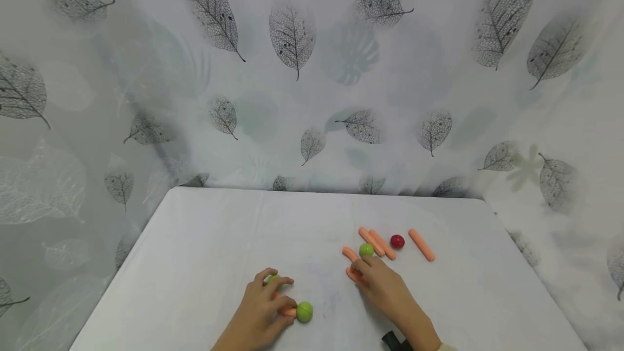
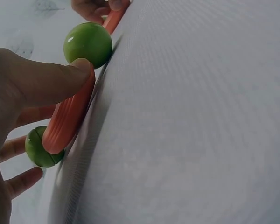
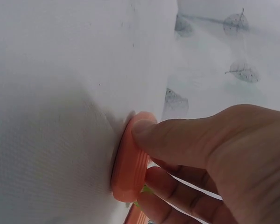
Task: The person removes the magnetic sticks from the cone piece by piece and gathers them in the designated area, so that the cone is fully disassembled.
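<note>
My left hand (image 1: 260,310) holds an orange, ridged, sausage-shaped piece (image 2: 67,119) low over the white table, its thumb on the upper end. By that end is a green ball (image 1: 304,312); a second green ball (image 2: 37,148), grooved, sits at the other end near the spread fingers. Further right, my right hand (image 1: 385,286) pinches another orange sausage-shaped piece (image 3: 129,161), thumb on its side and fingers behind. Just beyond those fingers lie one more orange piece (image 1: 349,253) and a green ball (image 1: 366,249).
Behind the right hand, two orange pieces (image 1: 382,244) lie side by side. A red ball (image 1: 397,241) is right of them, then a separate orange piece (image 1: 421,245). The white table (image 1: 234,226) ends at a leaf-patterned curtain (image 1: 273,96).
</note>
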`<state>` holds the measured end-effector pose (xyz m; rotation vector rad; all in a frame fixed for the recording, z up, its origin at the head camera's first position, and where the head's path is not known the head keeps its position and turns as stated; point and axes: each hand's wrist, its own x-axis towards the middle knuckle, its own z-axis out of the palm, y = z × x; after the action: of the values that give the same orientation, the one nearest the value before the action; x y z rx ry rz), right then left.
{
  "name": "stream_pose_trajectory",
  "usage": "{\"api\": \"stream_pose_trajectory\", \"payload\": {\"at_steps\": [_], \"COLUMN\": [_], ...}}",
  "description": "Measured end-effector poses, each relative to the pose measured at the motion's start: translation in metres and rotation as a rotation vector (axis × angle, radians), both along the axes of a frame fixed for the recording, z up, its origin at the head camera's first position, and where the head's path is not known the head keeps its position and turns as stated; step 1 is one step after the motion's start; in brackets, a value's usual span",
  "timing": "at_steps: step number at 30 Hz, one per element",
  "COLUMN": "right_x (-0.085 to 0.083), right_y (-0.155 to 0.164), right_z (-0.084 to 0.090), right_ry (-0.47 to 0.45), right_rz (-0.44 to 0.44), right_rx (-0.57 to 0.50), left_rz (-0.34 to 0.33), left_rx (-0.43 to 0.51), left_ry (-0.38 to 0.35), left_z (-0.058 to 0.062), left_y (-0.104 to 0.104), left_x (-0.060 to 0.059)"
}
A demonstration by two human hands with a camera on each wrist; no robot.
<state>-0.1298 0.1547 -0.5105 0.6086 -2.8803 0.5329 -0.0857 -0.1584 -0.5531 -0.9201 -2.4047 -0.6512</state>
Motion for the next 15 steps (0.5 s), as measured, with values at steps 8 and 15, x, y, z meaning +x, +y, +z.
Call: {"api": "stream_pose_trajectory", "payload": {"at_steps": [8,15], "right_x": [0.002,0.001], "right_y": [0.0026,0.0013], "right_z": [-0.0003,0.0034], "right_ry": [0.023,0.045], "right_rz": [0.017,0.028], "right_rx": [-0.015,-0.023], "left_rz": [0.018,0.026], "left_rx": [-0.003,0.01], "left_ry": [-0.038,-0.033], "left_z": [-0.0043,-0.0051], "left_y": [0.0001,0.0008], "left_x": [0.0025,0.0016]}}
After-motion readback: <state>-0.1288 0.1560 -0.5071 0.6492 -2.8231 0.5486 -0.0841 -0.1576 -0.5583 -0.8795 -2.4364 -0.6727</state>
